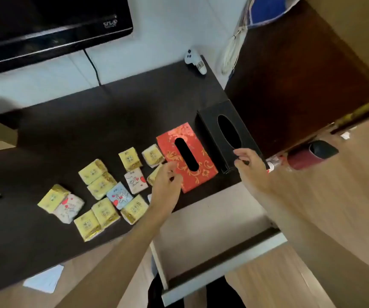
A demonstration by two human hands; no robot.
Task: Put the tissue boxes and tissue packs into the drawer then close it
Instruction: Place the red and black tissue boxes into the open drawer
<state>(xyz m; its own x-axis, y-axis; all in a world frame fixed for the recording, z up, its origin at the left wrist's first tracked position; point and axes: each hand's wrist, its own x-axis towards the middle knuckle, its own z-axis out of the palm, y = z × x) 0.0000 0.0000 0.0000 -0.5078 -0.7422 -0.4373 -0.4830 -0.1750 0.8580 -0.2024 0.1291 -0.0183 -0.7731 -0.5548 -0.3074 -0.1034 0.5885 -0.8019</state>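
My left hand (166,185) and right hand (249,165) are both released, near the tabletop's (56,130) front edge. The red tissue box (185,156) seems light and stiff; I would grip its long sides.

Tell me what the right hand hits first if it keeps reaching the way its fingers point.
Most likely the black tissue box: the right hand has fingertips at its near end, though actual contact is unclear.

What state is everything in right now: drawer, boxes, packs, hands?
Drawer: open, nothing visible inside.
Red tissue box: on the tabletop, slot up.
Black tissue box: on the tabletop, slot up.
Tissue packs: scattered on the tabletop.
Left hand: open, at red box.
Right hand: open, at black box.
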